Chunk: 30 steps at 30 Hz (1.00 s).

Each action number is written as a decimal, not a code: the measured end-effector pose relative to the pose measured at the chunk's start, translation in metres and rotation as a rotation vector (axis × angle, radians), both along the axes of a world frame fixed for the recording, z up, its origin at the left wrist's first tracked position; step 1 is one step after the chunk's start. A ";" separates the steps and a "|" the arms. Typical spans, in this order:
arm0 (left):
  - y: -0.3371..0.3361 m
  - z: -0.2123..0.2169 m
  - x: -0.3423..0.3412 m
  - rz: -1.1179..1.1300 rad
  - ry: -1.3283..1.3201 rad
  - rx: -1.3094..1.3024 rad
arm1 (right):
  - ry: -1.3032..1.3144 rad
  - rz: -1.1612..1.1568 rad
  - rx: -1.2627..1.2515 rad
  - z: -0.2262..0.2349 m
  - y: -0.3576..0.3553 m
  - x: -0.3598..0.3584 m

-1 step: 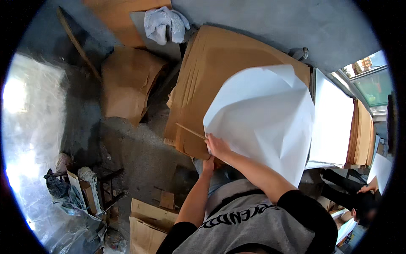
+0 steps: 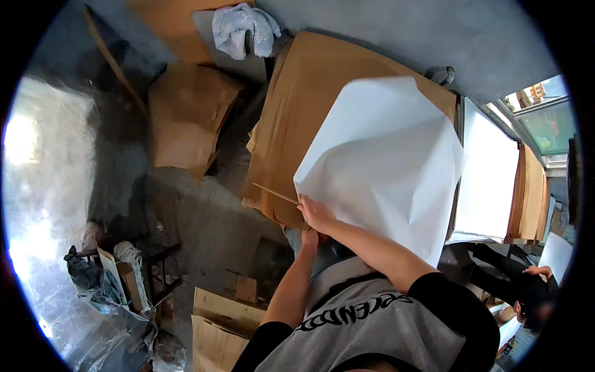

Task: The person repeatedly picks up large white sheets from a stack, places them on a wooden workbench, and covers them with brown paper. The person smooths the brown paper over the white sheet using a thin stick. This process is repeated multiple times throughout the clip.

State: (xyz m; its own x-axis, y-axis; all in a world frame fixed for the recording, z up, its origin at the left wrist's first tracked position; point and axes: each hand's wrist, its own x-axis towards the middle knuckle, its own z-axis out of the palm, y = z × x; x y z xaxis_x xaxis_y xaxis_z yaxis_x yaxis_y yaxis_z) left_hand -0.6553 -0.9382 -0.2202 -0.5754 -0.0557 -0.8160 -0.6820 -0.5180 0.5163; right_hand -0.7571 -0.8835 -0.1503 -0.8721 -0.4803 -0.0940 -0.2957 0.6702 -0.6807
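Note:
A large white sheet point(image 2: 378, 161), buckled and creased, lies over a stack of brown cardboard sheets point(image 2: 328, 65). My right hand point(image 2: 317, 214) is closed at the sheet's lower left corner, with a thin wooden stick point(image 2: 274, 193) poking out leftward from its fingers across the cardboard. Just below it, my left hand point(image 2: 310, 238) is at the near edge of the stack. Its fingers are mostly hidden behind my right hand, so its grip does not show.
Right of the stack stands a pile of white sheets point(image 2: 486, 180), with brown sheets point(image 2: 530, 192) beyond. Another person point(image 2: 527, 288) works at lower right. Folded cardboard point(image 2: 192, 115) leans at left, cartons point(image 2: 220, 335) stand below, and a cloth point(image 2: 245, 31) hangs at the back.
The white sheet's far left side has gone from a rounded curl to a straighter edge with a plainer corner. The view has shifted slightly; both hands remain at the near edge.

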 end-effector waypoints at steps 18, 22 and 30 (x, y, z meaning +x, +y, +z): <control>-0.009 0.002 0.003 0.249 -0.084 0.411 | -0.220 0.177 0.064 0.036 0.025 0.027; -0.024 -0.022 0.005 0.077 -0.249 0.030 | -0.603 0.077 0.269 0.057 0.123 0.052; -0.028 -0.022 0.002 0.019 -0.153 0.053 | -0.808 -1.585 -0.710 -0.018 0.318 0.151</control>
State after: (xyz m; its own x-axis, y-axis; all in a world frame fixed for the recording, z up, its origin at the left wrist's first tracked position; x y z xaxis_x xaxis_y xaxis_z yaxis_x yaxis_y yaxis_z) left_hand -0.6534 -0.9660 -0.2421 -0.4430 -0.0199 -0.8963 -0.7403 -0.5557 0.3782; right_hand -0.6065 -0.5656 -0.1681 -0.3412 0.4677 -0.8154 0.6987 -0.4540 -0.5528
